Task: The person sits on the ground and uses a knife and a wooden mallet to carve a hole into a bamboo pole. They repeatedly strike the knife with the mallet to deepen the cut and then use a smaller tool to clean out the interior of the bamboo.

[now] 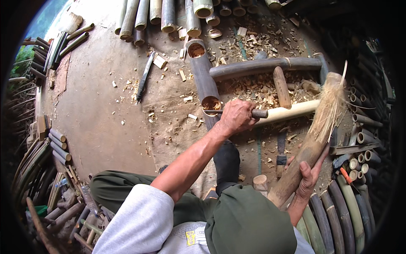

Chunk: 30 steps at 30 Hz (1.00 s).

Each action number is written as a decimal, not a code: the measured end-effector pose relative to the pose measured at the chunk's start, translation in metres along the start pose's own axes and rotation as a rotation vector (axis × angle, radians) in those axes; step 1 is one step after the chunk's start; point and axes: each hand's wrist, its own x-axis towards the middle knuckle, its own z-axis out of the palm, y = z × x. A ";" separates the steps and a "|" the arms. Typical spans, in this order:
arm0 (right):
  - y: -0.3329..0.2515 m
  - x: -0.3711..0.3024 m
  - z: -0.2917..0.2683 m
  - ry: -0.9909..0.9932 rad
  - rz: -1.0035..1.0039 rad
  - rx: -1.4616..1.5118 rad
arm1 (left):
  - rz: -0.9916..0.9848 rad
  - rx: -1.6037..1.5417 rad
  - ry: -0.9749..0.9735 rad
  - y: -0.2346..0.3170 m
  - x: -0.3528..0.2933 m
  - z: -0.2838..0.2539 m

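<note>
My left hand [238, 115] is closed round a chisel [260, 114] with a dark handle. Its thin blade lies across the round hole in a dark bamboo pole [205, 78], which has wood chips inside. A second hole opens nearer that pole's far end. On the right, my right hand [308, 175] grips a thick wooden club [311, 146], tilted up and away, its far end frayed into pale fibres. Between the hands a peeled pale pole [292, 113] runs to the right. It joins a frame with a dark crosswise pole [262, 68] and a short brown upright [281, 86].
A knife [145, 78] with a dark handle lies on the floor to the left. Chips [270, 44] are strewn over the ground cloth. Cut bamboo lengths [168, 19] line the far edge, with more stacks [334, 211] at both sides. A wooden stub [260, 182] stands by my knee.
</note>
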 end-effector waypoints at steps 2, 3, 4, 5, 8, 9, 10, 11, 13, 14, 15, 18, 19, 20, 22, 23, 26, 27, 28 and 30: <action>0.011 0.003 0.012 0.113 -0.143 -0.217 | 0.003 -0.036 0.057 0.003 0.004 -0.004; 0.028 0.006 0.021 0.083 -0.251 -0.405 | 0.020 -0.039 0.065 0.004 0.006 -0.007; 0.038 0.010 0.043 0.061 -0.366 -0.579 | 0.028 -0.030 0.079 0.001 0.005 -0.011; 0.036 0.014 0.059 -0.217 -0.255 -0.659 | 0.038 -0.021 0.093 -0.003 0.002 -0.015; -0.004 0.026 0.067 -0.445 -0.093 -0.536 | 0.000 -0.088 0.065 -0.012 -0.016 -0.027; -0.013 0.026 0.064 -0.469 -0.098 -0.510 | 0.005 -0.085 0.054 -0.014 -0.020 -0.029; -0.030 0.024 0.064 -0.495 -0.113 -0.491 | -0.010 -0.087 0.072 -0.011 -0.021 -0.034; -0.048 0.015 0.070 -0.429 -0.189 -0.443 | -0.036 -0.094 0.078 -0.009 -0.026 -0.035; -0.055 0.001 0.068 -0.174 -0.317 -0.338 | -0.047 -0.115 0.091 -0.007 -0.029 -0.039; -0.044 -0.011 0.075 0.035 -0.308 -0.294 | -0.047 -0.136 0.113 -0.006 -0.030 -0.037; -0.020 -0.007 0.081 -0.063 -0.327 -0.375 | -0.047 -0.158 0.133 -0.006 -0.033 -0.036; 0.003 0.002 0.101 -0.434 -0.392 -0.783 | 0.091 -0.222 0.307 -0.020 -0.050 -0.014; -0.002 0.002 0.101 -0.503 -0.331 -0.803 | 0.161 -0.244 0.375 -0.018 -0.050 -0.019; -0.005 0.010 0.099 -0.540 -0.286 -0.699 | 0.086 -0.285 0.323 -0.016 -0.048 -0.023; -0.009 0.016 0.093 -0.545 -0.250 -0.618 | -0.040 -0.281 0.256 -0.021 -0.032 -0.036; -0.009 0.015 0.089 -0.550 -0.219 -0.580 | -0.113 -0.285 0.216 -0.021 -0.023 -0.044; -0.008 0.005 0.075 -0.411 -0.082 -0.421 | -0.198 -0.546 0.237 -0.040 0.035 -0.079; -0.007 0.005 0.065 -0.349 -0.086 -0.403 | -0.284 -0.653 0.046 -0.032 0.052 -0.095; -0.006 0.006 0.062 -0.345 -0.108 -0.403 | -0.294 -0.607 -0.073 -0.044 0.066 -0.104; -0.007 0.013 0.051 -0.317 -0.160 -0.415 | -0.222 -0.558 -0.187 -0.052 0.085 -0.102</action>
